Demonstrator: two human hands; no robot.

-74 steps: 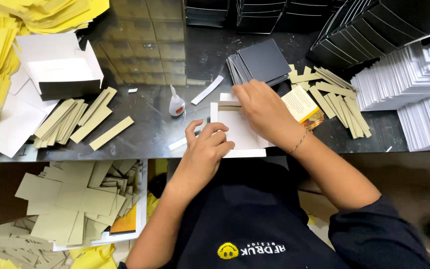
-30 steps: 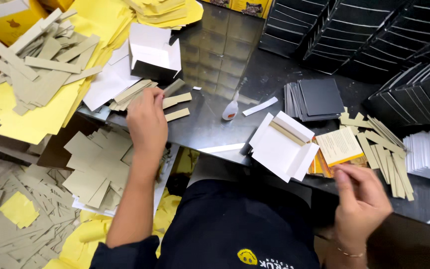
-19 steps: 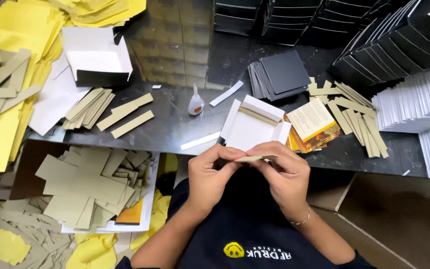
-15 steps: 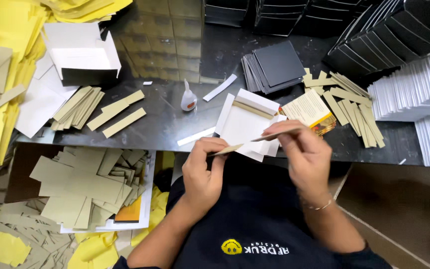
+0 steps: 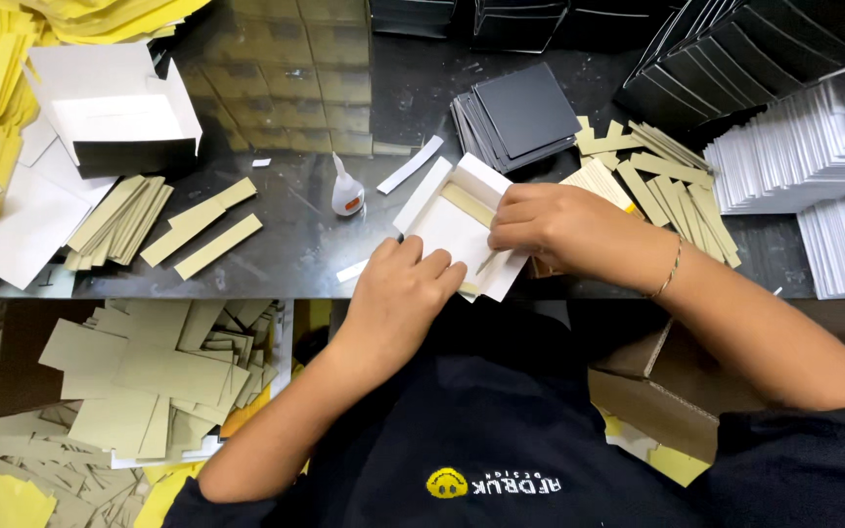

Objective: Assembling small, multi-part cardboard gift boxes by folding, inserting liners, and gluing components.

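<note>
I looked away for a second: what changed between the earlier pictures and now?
Both hands went from mid-air down to the white box blank. The right hand now presses the thin strip onto it; the left hand steadies its edge. The glue bottle and black squares stayed put.

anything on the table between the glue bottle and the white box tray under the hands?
Head view: one loose white paper strip lies between glue bottle and white box tray.
</note>
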